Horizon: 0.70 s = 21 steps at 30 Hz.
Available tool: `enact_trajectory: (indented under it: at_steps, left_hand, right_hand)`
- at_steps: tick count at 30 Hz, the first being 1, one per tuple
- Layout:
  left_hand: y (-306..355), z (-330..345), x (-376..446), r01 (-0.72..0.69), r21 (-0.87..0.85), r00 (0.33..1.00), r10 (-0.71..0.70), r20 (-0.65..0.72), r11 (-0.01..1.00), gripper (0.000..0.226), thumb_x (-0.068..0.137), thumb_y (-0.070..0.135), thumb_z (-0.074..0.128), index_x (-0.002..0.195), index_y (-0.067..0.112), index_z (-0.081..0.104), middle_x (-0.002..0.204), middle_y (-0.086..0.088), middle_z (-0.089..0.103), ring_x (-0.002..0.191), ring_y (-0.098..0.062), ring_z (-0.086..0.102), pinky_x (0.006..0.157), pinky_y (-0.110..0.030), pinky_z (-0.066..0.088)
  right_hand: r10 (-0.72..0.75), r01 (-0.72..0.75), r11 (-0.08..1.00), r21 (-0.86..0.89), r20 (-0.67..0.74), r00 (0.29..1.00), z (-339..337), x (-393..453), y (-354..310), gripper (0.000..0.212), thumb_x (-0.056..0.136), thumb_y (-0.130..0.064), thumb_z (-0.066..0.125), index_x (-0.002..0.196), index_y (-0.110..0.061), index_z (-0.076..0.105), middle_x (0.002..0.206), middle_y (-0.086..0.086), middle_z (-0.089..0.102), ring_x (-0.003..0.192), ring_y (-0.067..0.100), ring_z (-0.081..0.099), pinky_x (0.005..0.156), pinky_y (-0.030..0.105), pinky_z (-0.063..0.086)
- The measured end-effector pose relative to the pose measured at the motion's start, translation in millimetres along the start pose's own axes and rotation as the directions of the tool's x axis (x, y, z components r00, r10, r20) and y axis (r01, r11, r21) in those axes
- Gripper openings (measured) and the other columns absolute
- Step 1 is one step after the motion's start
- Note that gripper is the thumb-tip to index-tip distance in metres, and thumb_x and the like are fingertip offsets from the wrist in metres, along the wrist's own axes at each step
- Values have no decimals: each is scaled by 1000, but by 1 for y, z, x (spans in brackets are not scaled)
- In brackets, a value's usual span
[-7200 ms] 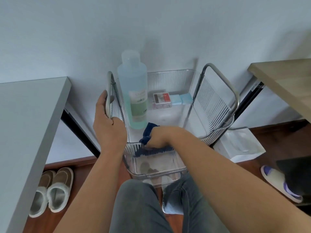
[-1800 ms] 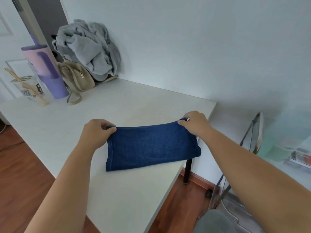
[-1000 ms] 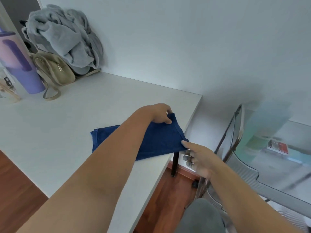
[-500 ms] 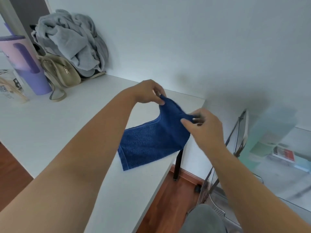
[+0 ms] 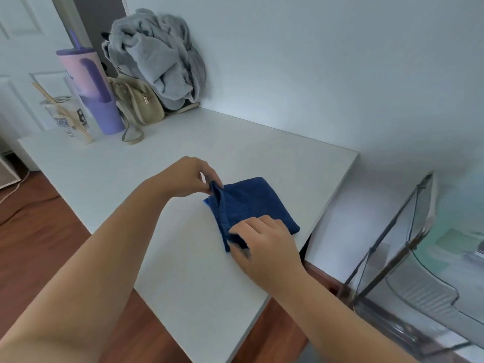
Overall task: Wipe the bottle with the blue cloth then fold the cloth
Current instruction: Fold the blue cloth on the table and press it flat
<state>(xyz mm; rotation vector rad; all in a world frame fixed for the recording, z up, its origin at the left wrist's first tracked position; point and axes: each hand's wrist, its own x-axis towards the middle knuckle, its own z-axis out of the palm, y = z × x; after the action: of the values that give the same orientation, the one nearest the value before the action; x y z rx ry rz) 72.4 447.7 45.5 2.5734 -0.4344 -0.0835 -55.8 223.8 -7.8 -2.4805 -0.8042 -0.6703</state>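
Fingertips of the left hand [image 5: 187, 178] pinch the far-left corner of the blue cloth [image 5: 251, 203], lifting it slightly, while the right hand [image 5: 264, 242] grips the near corner between thumb and fingers — the cloth lies folded small on the white table [image 5: 131, 169], near its right edge.

I see both of my forearms bare up to the frame edge, with no sleeve showing on either. My left hand [image 5: 187, 176] and right hand [image 5: 264, 244] wear no gloves, rings or watch. A sliver of grey trouser fabric [image 5: 309, 353] shows at the bottom.
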Motion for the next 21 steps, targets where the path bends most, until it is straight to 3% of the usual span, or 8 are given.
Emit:
enact_trajectory:
  at_steps: [3,6,9,11,13,15,18,21]
  left_hand:
    - [0,2,-6,90,110,993,-98,73,990,55,91,-1,52,87,50,73,99,19,60,93,-6,56,76,-18,41]
    - [16,16,-9,35,88,999,-32,-45,995,56,94,-4,38,103,39,73,114,14,53,109,-11,51,91,-26,40]
    - [38,43,-8,-129,155,991,131,-8,979,35,103,30,43,134,37,59,141,8,46,128,-14,41,108,-32,32]
    - [45,62,-8,-94,201,991,71,117,975,41,103,46,36,144,46,42,156,9,31,139,-16,30,115,-37,25]
    - [47,74,-7,-56,296,989,14,144,954,44,104,49,26,148,52,30,163,12,14,148,-20,13,120,-48,13]
    - [51,78,-5,-135,413,989,96,114,901,47,105,46,19,153,46,22,164,16,4,151,-19,-4,119,-57,0]
    - [60,84,-2,-283,385,956,229,181,878,54,106,41,23,158,31,13,164,17,5,152,-15,-8,119,-53,-3]
    - [68,97,0,-243,325,956,170,237,914,62,105,45,23,159,23,2,165,11,3,152,-16,-6,120,-46,-2]
  right_hand:
    - [26,-22,999,-48,95,995,-1,0,-2,23,86,-41,57,87,-22,69,83,-7,68,76,19,60,68,36,49]
    - [149,-149,989,6,59,987,2,0,-7,40,92,-47,43,102,-19,69,109,1,67,103,24,60,86,39,51]
    - [348,-340,937,-77,255,902,12,5,-2,60,99,-51,25,146,-16,36,157,13,26,146,30,17,119,44,17]
    - [412,-390,911,-134,350,841,19,4,8,65,100,-50,23,154,-16,14,162,11,3,149,26,-1,120,39,2]
    - [402,-383,915,-127,372,837,20,4,20,66,98,-47,27,154,-18,9,163,8,0,149,22,-3,119,35,-3]
    - [361,-350,931,-102,391,847,14,5,35,69,93,-44,30,154,-20,11,163,4,2,149,18,-1,117,31,-5]
    - [263,-269,962,-52,452,853,-4,7,69,71,89,-42,31,153,-21,12,163,-2,7,148,12,4,117,29,-4]
    - [198,-228,974,-7,525,828,-22,11,104,74,82,-43,27,153,-27,12,162,-9,12,147,4,4,118,32,-10]
